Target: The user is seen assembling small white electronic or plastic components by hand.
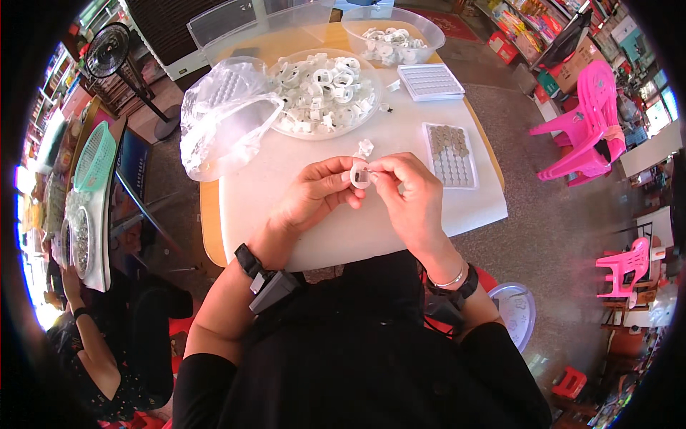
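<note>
My left hand (319, 187) holds a small round white plastic casing (361, 178) between thumb and fingers, above the white-covered table (286, 239). Dark details show in the middle of the casing. My right hand (407, 187) has its thumb and forefinger pinched together at the casing's right edge; whether something tiny sits between those fingertips is hidden. Just beyond the casing lies a loose white plastic piece (366, 147). Right of my right hand is a white tray (474, 171) with small round grey discs in rows, some of its pockets showing no disc.
A shallow bowl (377, 111) heaped with white plastic parts stands beyond my hands, beside a clear plastic bag (214, 136). Farther back are a clear tub (434, 37) of similar parts and another pocketed tray (457, 91). At left sits another person (100, 357); pink chairs (597, 121) stand right.
</note>
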